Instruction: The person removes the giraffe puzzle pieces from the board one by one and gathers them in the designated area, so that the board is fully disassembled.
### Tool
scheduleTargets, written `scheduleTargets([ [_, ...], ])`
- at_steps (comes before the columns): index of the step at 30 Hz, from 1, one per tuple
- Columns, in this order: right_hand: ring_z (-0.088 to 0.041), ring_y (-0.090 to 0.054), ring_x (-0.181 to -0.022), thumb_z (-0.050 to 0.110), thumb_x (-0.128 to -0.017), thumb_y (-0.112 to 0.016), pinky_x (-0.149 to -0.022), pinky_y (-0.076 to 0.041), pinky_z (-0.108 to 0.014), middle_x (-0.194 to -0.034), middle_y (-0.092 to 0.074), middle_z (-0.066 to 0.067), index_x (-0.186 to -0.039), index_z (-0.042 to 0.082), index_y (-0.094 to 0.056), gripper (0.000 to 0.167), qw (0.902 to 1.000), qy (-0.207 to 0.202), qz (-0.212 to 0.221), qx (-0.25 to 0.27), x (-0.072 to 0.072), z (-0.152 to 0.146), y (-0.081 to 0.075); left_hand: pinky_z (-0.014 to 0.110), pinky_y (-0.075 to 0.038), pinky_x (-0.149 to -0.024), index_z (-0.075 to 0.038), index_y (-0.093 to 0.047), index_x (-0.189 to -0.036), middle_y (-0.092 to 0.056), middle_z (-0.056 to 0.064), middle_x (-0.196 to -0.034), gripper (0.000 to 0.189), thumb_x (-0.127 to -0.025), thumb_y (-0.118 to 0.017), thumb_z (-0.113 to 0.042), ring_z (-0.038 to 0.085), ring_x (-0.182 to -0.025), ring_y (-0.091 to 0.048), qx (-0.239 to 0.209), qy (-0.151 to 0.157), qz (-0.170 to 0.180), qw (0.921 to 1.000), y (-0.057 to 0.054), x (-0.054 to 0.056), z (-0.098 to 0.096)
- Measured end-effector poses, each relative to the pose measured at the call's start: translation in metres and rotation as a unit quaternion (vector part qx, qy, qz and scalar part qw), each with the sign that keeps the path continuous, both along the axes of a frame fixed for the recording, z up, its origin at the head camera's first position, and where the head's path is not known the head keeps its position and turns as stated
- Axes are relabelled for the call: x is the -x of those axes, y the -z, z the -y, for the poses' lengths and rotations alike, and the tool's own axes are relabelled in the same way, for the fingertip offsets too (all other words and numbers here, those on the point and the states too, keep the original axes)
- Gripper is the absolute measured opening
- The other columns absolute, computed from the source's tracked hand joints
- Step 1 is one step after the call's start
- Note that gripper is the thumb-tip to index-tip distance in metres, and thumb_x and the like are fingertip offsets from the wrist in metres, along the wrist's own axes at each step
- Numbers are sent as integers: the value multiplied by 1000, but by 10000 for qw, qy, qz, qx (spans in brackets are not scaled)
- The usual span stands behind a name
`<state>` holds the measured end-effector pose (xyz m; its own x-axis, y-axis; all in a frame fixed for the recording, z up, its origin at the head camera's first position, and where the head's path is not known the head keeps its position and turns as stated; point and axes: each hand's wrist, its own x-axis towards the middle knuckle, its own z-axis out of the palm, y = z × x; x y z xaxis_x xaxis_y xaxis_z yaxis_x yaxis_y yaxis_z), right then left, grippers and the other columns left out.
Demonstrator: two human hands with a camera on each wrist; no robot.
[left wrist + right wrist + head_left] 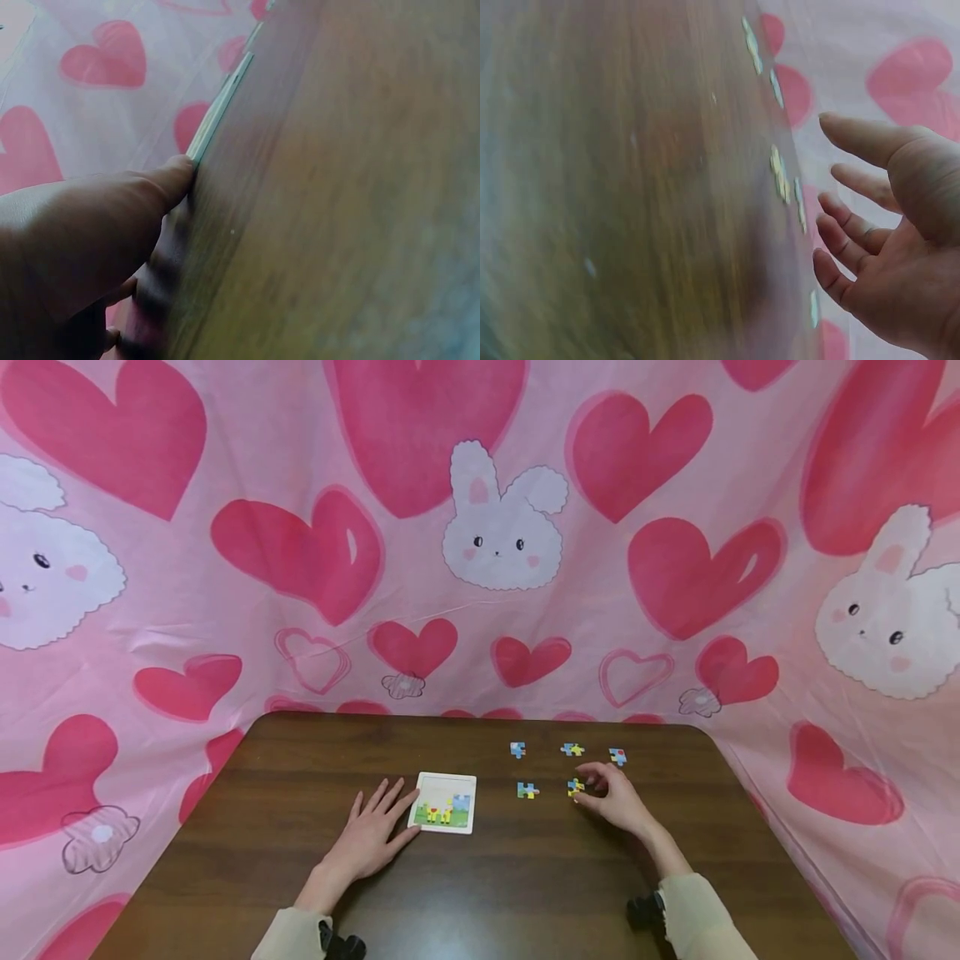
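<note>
A square jigsaw board with a white border lies on the table. Green and yellow animal artwork fills its lower part, and a blue piece sits at its right side. Fingers spread, my left hand rests at the board's left edge; the left wrist view shows the thumb touching that edge. My right hand hovers with loosely bent, parted fingers by a yellow and blue jigsaw piece. In the right wrist view, nothing sits between the fingers of this hand.
Other loose jigsaw pieces lie around: one at the back left, a yellow-blue piece, a piece with a red spot and a green-yellow piece. Pink heart-patterned cloth hangs beyond the brown table.
</note>
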<state>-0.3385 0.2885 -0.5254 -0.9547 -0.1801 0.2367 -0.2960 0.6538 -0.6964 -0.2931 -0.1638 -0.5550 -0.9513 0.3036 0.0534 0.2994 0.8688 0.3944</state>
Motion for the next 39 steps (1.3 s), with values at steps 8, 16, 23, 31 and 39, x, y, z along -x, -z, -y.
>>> scheduleTargets([
  [8, -19, -61, -90, 10, -90, -91, -81, -52, -26, -101, -67, -14, -135, -4, -69, 52, 9985, 23, 385, 391, -11, 33, 1, 83, -18, -129, -20, -51, -165, -41, 17, -177, 70, -105, -68, -53, 47, -167, -31, -13, -6, 7, 10000, 1, 0, 2],
  [16, -16, -62, -88, 11, -90, -90, -80, -52, -24, -99, -69, -15, -135, -5, -68, 53, 9927, -435, 653, 919, -11, 82, 6, 83, -18, -128, -19, -52, -165, -41, 19, -177, 69, -106, -69, -50, 48, -167, -31, 9, -32, -12, 10000, -1, -1, 4],
  [23, -12, -59, -84, 14, -90, -92, -76, -49, -21, -97, -69, -11, -132, -2, -72, 49, 9920, -824, 622, 722, -11, 128, 14, 83, -19, -128, -19, -52, -165, -41, 19, -176, 69, -106, -69, -49, 48, -167, -31, -28, -14, 53, 10000, -1, -3, 3],
  [31, -11, -54, -78, 21, -91, -91, -70, -46, -23, -91, -64, -7, -117, -4, -75, 40, 9889, -1375, 80, 563, -3, 161, 26, 83, -18, -129, -20, -52, -165, -40, 18, -177, 68, -106, -68, -50, 47, -168, -30, -28, -38, 33, 10000, -1, -1, 2],
  [39, -8, -51, -80, 26, -84, -95, -78, -39, -30, -88, -62, 0, -108, 2, -75, 39, 9959, -872, 164, -196, -8, 177, 18, 83, -18, -129, -20, -51, -165, -40, 17, -177, 69, -106, -68, -52, 47, -168, -30, -37, -2, 43, 10000, -1, 0, 1],
])
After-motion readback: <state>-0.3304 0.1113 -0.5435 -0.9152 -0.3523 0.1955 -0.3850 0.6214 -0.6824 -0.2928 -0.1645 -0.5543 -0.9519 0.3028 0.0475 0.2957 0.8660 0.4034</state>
